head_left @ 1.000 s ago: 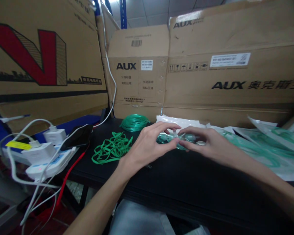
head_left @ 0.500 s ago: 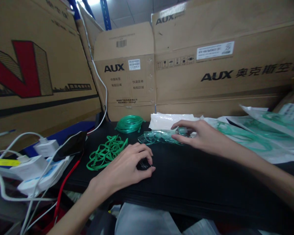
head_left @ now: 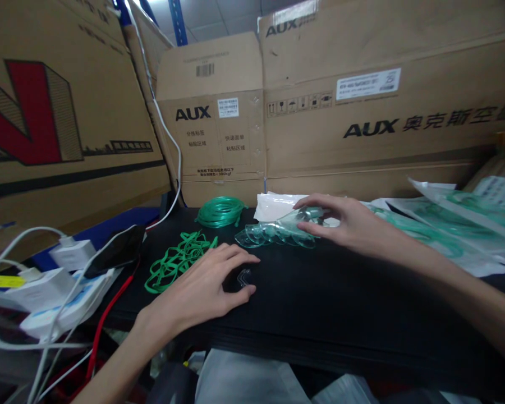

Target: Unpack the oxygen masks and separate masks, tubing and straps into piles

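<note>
My left hand (head_left: 208,283) is low over the black table, its thumb and fingers apart around a small clear plastic piece (head_left: 244,277) lying on the tabletop. A nested row of clear greenish oxygen masks (head_left: 263,234) lies beyond it. My right hand (head_left: 334,220) grips the mask (head_left: 303,219) at the right end of that row, which tilts up. Just left of my left hand is a tangle of flat green elastic straps (head_left: 172,264). A coil of green tubing (head_left: 221,211) sits behind the straps.
Large cardboard boxes (head_left: 382,163) wall the back and left. White-backed pouches with green tubing (head_left: 437,230) fill the right side. A white packet (head_left: 273,206) lies behind the masks. At left are a power strip (head_left: 67,314), plugs, cables and a dark phone (head_left: 118,252).
My left hand has opened and drawn slightly left, leaving the small clear piece on the table. My right hand has closed on the end mask and raised it a little.
</note>
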### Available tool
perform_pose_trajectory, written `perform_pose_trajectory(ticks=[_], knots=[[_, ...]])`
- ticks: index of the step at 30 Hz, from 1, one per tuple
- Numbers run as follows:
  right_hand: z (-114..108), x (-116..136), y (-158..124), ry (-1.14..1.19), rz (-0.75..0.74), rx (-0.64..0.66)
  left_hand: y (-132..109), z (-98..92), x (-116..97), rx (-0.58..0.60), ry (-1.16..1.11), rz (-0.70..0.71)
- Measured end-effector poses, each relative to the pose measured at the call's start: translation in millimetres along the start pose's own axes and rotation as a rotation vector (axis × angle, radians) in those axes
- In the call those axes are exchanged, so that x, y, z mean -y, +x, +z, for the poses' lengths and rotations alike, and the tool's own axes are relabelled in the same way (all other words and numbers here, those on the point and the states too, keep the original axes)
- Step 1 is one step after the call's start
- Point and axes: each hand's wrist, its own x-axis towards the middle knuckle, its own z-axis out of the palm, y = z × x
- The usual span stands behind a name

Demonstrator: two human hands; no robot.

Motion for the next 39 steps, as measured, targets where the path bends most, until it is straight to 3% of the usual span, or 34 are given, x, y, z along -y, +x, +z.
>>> perform_pose_trajectory(ticks=[4, 9, 12, 15, 20, 29, 39], knots=[[-16, -15, 4, 0.056, 0.001, -0.034, 21, -7.0, -9, -0.089, 0.011, 0.078], [-20, -47, -5, 0.068, 0.089, 0.004, 81, -8.7, -18, -0.204, 0.065, 0.216], [-17, -61, -11, 0.030, 0.125, 0.007, 116, -2.5, -19, -0.151, 0.071, 0.271], [-16, -65, -12, -0.002, 0.126, 0.027, 137, 7.0, -17, -0.085, 0.068, 0.289], [-16, -59, -13, -0.001, 0.126, 0.087, 142, 16.8, -11, -0.067, -0.006, 0.324], [-9, -55, -16, 0.044, 0.122, 0.191, 139, 15.8, 0, -0.064, -0.088, 0.344], [-10, -48, -16, -0.156, 0.080, 0.225, 140, 18.9, 4, -0.069, -0.114, 0.356]])
